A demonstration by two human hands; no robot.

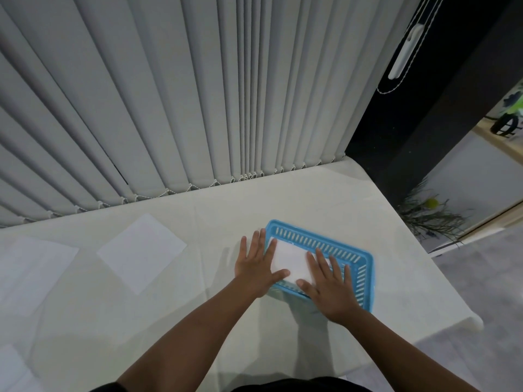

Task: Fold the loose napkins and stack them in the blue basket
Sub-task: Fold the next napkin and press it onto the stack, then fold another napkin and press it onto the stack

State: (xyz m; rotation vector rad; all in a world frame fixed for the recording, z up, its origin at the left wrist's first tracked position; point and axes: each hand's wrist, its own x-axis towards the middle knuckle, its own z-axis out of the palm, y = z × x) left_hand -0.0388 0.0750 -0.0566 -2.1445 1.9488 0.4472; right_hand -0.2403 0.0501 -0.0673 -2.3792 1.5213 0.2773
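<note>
No writing is legible. A white-clothed table (325,199) stands against grey vertical blinds (169,94). The blue basket (357,257) (long axis running left-far to right-near) holds 1 folded napkin (291,260). The left hand (256,268) and right hand (329,287) lie flat on it, fingers spread, grasping nothing. 2 loose napkins (141,251) lie well left.
</note>
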